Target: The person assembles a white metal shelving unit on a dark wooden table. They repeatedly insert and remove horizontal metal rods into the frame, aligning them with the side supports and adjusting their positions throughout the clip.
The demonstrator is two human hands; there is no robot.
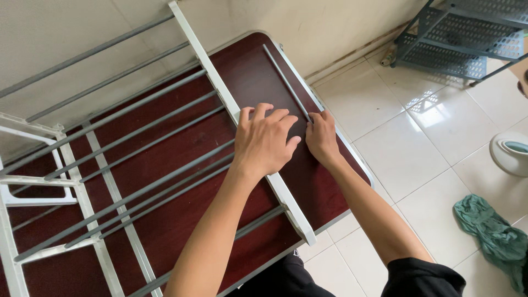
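Observation:
A white-framed rack [204, 55] with several grey rods [137, 135] lies flat on a dark red table [250, 71]. My left hand [267, 140] rests palm down on the white side rail, fingers spread. Beside it, my right hand [320, 137] pinches the near end of a loose grey rod [283, 80] that lies on the table and points away toward the wall.
A grey perforated metal shelf [462, 33] stands on the tiled floor at the upper right. A white round object [509, 154] sits at the right edge, and a green cloth [495, 234] lies crumpled on the floor below it. The wall runs just behind the table.

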